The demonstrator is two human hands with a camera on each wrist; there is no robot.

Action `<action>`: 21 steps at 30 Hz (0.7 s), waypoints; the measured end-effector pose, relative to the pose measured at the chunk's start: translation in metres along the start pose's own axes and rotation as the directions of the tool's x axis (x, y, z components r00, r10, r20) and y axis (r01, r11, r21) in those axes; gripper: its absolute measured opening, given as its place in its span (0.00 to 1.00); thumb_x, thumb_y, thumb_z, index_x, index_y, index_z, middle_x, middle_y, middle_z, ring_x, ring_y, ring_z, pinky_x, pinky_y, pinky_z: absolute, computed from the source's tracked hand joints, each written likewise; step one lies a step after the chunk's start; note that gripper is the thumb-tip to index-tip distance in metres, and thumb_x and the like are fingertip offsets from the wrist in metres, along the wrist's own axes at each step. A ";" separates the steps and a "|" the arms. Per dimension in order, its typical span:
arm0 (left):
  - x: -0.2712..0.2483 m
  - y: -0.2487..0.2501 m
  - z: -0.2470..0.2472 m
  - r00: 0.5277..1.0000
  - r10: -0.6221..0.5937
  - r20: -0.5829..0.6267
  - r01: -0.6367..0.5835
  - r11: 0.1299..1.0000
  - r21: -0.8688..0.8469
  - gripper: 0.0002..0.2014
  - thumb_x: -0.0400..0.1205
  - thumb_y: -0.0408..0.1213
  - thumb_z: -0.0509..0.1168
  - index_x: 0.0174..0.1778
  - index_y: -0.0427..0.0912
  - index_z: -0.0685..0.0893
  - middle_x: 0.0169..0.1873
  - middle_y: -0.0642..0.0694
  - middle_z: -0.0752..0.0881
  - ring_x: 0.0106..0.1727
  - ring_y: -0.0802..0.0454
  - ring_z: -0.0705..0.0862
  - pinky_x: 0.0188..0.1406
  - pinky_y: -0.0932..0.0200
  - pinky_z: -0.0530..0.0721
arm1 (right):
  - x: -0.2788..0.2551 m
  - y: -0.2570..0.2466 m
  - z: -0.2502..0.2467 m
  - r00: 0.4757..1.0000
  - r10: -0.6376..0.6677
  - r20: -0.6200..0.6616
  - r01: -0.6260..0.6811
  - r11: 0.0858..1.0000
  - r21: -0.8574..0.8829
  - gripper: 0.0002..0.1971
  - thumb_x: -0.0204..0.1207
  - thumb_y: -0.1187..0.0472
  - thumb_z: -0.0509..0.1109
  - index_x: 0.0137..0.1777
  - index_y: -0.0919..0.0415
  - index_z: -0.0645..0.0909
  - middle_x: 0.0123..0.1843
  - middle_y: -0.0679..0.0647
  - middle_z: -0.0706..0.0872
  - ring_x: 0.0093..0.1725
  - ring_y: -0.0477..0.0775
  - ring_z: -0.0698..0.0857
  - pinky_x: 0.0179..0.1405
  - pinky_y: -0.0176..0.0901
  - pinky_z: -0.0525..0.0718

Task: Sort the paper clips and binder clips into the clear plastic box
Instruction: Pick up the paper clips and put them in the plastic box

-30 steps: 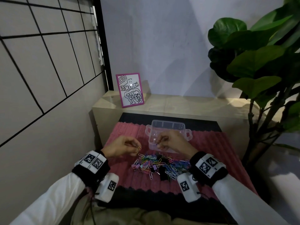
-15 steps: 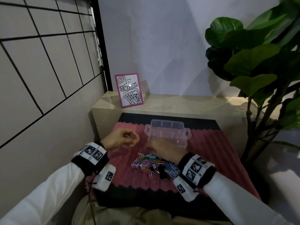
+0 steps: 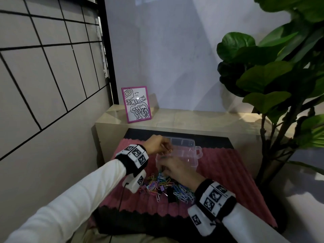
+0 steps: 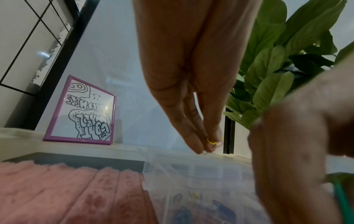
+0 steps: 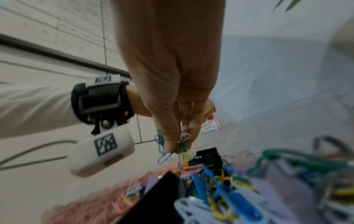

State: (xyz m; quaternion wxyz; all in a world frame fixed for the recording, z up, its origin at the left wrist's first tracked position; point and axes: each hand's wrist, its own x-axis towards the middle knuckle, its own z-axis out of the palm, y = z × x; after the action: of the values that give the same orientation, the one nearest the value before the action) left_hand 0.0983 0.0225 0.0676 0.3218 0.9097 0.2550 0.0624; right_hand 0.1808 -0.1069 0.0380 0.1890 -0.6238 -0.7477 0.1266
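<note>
A clear plastic box (image 3: 190,156) sits on the pink ribbed mat, just behind a heap of coloured paper clips (image 3: 157,185) with black binder clips (image 3: 171,195) among them. My left hand (image 3: 168,150) hovers over the box's left end and pinches a yellow paper clip (image 4: 211,142) at its fingertips. At the heap's far edge, my right hand (image 3: 162,171) pinches a small tangle of green, white and blue clips (image 5: 181,146); more of them dangle below it. The box (image 4: 191,172) lies right under the left fingers.
The pink mat (image 3: 228,172) lies on a dark pad against a beige ledge. A purple-framed drawing (image 3: 136,104) leans on that ledge at the back left. A big leafy plant (image 3: 273,85) stands to the right, and a tiled wall runs along the left.
My left hand carried its clip to the right, from beside the box to over its left end. My right hand came back from the box to the heap and pinched up a tangle of clips.
</note>
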 end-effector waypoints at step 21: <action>-0.068 -0.061 -0.014 0.984 -0.104 -0.147 0.080 0.984 -0.158 0.12 0.78 0.23 0.62 0.52 0.42 0.84 0.40 0.55 0.86 0.33 0.70 0.85 0.37 0.73 0.84 | 0.005 0.033 -0.026 0.938 0.346 -0.035 -0.302 0.860 0.411 0.06 0.70 0.72 0.72 0.47 0.67 0.85 0.33 0.51 0.85 0.32 0.45 0.84 0.31 0.25 0.80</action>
State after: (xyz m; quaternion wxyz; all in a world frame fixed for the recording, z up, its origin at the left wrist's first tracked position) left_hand 0.0097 0.0358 0.0447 0.3716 0.8623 0.3155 0.1370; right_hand 0.2207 -0.0968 0.0484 0.3281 -0.6946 -0.5792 0.2727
